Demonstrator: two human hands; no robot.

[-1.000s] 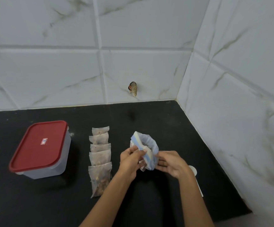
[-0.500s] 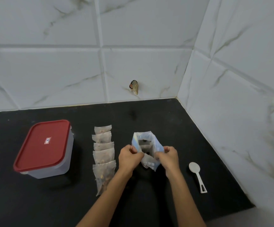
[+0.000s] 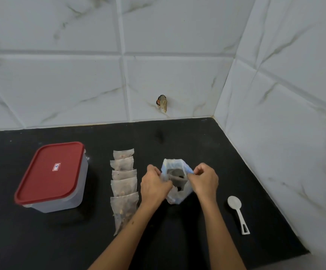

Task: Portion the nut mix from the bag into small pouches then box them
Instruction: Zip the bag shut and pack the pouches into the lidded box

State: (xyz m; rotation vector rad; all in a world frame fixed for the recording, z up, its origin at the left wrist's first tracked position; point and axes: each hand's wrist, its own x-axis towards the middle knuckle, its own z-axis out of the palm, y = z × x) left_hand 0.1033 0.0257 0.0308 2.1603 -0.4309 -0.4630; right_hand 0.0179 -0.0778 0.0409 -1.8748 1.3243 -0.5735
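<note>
The black matte surface (image 3: 187, 137) runs into a corner of white marble-patterned wall tiles (image 3: 177, 78), with a small brownish stub (image 3: 162, 103) sticking out of the back wall just above it.

At the left stands the rectangular translucent plastic box with a red lid (image 3: 50, 173), its lid on, its long axis running from near-left to far-right.

Between the box and the hands lies a row of five small translucent pouches holding nut mix (image 3: 123, 184), overlapping like shingles. The row's long axis runs away from the person, and each pouch lies flat with its top edge toward the back wall; the nearest one is partly covered by the left forearm.

Just right of the row, the clear plastic bag with blue print (image 3: 175, 195) stands upright on the surface, mouth facing up and pulled open, dark contents visible inside. The left hand (image 3: 154, 185) has its fingers curled and pinching the left side of the bag's rim; the right hand (image 3: 205, 181) has its fingers pinching the right side of the rim, so the bag's mouth sits between the two hands.

Well to the right of the bag lies a small white plastic spoon (image 3: 238, 213), bowl toward the back wall, handle toward the person, touched by neither hand.
</note>
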